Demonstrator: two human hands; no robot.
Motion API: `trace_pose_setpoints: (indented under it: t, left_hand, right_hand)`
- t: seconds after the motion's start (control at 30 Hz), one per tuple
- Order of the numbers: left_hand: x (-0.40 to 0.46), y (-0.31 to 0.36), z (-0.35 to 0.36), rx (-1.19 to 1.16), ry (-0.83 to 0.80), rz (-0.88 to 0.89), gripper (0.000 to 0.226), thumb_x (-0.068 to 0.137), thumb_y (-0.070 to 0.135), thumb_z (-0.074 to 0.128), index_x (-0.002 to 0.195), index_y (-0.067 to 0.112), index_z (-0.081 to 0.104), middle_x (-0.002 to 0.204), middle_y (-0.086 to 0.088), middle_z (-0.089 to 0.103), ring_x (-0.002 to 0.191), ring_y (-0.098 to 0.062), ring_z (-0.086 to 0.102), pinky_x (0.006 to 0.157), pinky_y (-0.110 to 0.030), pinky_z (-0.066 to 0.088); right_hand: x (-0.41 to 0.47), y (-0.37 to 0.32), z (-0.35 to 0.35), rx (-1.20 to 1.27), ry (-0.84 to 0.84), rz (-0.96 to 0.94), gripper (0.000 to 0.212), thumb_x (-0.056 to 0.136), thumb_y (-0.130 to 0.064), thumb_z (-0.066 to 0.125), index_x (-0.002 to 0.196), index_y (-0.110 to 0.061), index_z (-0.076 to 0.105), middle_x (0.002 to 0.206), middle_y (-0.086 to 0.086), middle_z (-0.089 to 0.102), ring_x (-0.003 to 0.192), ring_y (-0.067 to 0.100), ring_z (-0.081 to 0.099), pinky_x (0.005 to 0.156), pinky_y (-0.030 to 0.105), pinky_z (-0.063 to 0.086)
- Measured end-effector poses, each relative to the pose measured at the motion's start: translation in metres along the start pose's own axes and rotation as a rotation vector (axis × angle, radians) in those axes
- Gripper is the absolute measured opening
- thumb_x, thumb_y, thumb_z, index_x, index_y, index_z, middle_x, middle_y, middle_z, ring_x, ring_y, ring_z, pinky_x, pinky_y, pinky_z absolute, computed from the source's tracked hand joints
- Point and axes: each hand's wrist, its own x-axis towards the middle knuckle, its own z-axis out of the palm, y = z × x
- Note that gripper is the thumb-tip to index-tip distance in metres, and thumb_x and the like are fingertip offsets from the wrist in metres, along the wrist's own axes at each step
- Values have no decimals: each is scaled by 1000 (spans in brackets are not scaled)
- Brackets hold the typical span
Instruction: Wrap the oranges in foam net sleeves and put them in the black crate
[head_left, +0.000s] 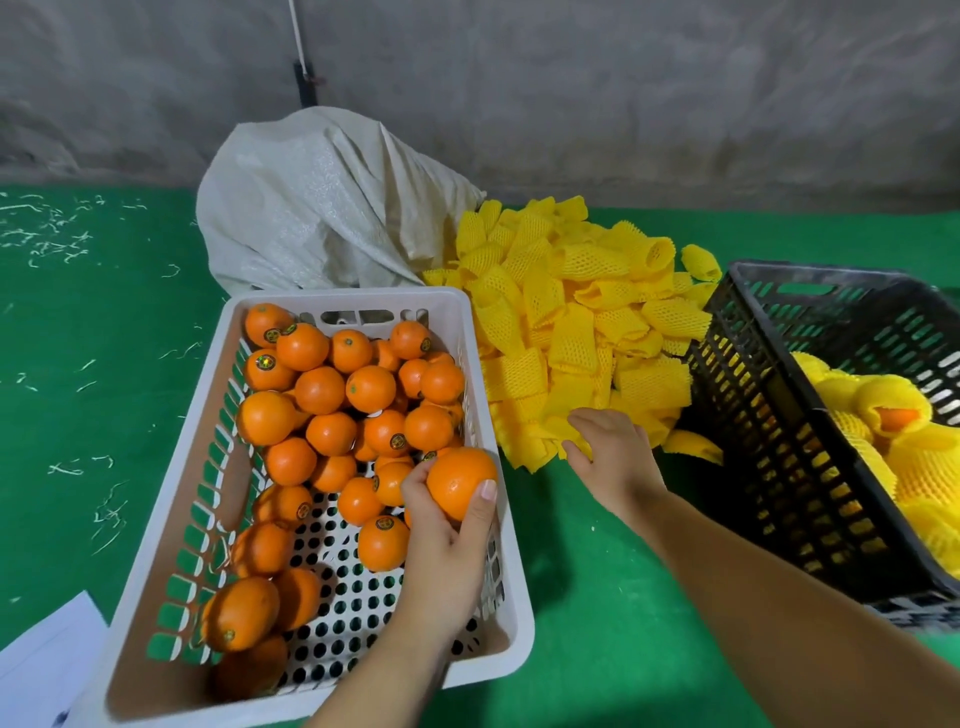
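— What does your left hand (447, 525) have hold of?

— One orange (460, 482). My fingers (415, 486) curl round its left side and my thumb presses its right, lifting it above the near right corner of the white crate (511, 597). To the left of those fingers and beyond them, the loose oranges (332, 395) lie heaped inside that crate, several bearing small dark stickers.

— And the right hand?

— My right hand (610, 452) reaches forward onto the near edge of the pile of yellow foam net sleeves (576, 317). Its fingers are bent down among the sleeves; whether they have pinched one I cannot tell, since the tips are hidden in the foam.

— Where is the black crate?

— To the right of my right hand, just beside the sleeve pile, sits the black crate (769, 467), tilted toward me. Inside it lie the wrapped oranges (891, 410), yellow net round each, one showing orange peel through its open end.

— What lies around them?

— Everything rests on the green floor (597, 597). Beyond my left fingers, behind the white crate, a pale woven sack (322, 208) slumps against the grey wall (571, 104), touching the far side of the sleeve pile. Near left of my left arm, a white sheet (47, 660) pokes into the corner.
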Motion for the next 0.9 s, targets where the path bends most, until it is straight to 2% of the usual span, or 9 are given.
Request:
trace_pose_setpoints:
  t: [0.2, 0.33, 0.4, 0.47, 0.57, 0.63, 0.73, 0.83, 0.9]
  left_hand:
    - [1, -2, 1, -20, 1, -9, 68, 86, 66, 61, 141, 44, 28, 131, 10, 52, 99, 0, 67, 79, -15, 56]
    - [2, -2, 1, -33, 20, -4, 60, 86, 65, 62, 134, 52, 31, 128, 13, 52, 97, 4, 66, 77, -12, 55]
    - [2, -2, 1, -34, 25, 0, 58, 86, 64, 63, 134, 51, 32, 127, 14, 51, 99, 9, 64, 77, -9, 53]
    - [2, -1, 1, -30, 20, -4, 55, 89, 60, 63, 133, 50, 32, 128, 15, 50, 100, 12, 63, 78, -7, 52]
    - [1, -1, 1, -23, 8, -4, 56, 89, 60, 63, 134, 54, 30, 133, 16, 48, 105, 11, 62, 81, -10, 53]
    - [0, 2, 0, -17, -1, -3, 60, 89, 61, 65, 137, 57, 28, 136, 16, 47, 107, 8, 62, 84, -13, 54]
    - [-3, 7, -1, -61, -20, 23, 76, 90, 63, 72, 149, 52, 25, 142, 20, 45, 113, 6, 64, 88, -14, 54]
    - [-9, 20, -2, -120, -29, 58, 89, 77, 67, 78, 151, 52, 32, 144, 25, 47, 118, 4, 65, 92, -16, 54]
    - [-16, 27, -3, -125, -51, 101, 79, 75, 68, 78, 145, 54, 45, 140, 24, 57, 120, -4, 66, 94, -22, 56]
  right_hand:
    - [15, -2, -8, -279, -471, 27, 39, 105, -40, 52, 143, -36, 57, 173, 6, -7, 157, 39, -4, 120, 55, 26]
    - [15, -3, 5, -474, -668, 29, 54, 107, -40, 49, 158, -35, 34, 170, 10, -23, 156, 43, -14, 123, 58, 18]
    - [14, -1, 7, -409, -594, 85, 58, 108, -41, 46, 160, -23, 28, 172, 4, -16, 157, 40, -5, 122, 56, 23]
    - [15, 1, 5, -301, -422, 98, 52, 110, -37, 44, 156, -15, 36, 173, 3, 8, 156, 33, 16, 119, 52, 29]
    - [11, -2, 1, 101, -28, 133, 26, 106, -23, 55, 123, -7, 68, 131, 13, 63, 120, 35, 60, 94, 47, 50]
    - [2, -19, -6, 384, 201, 253, 5, 100, -17, 66, 105, -17, 68, 103, 1, 66, 93, 22, 64, 72, 37, 49]
    - [-13, -57, -18, 673, 369, 336, 36, 95, -12, 71, 109, -37, 49, 91, -14, 54, 79, -4, 55, 55, 17, 40]
    - [-27, -95, -34, 770, 387, 276, 37, 92, -17, 71, 117, -36, 53, 91, -19, 56, 85, -14, 54, 58, 12, 42]
    - [-37, -112, -41, 764, 334, 205, 30, 90, -14, 68, 99, -41, 58, 89, -27, 60, 87, -12, 56, 65, 16, 41]
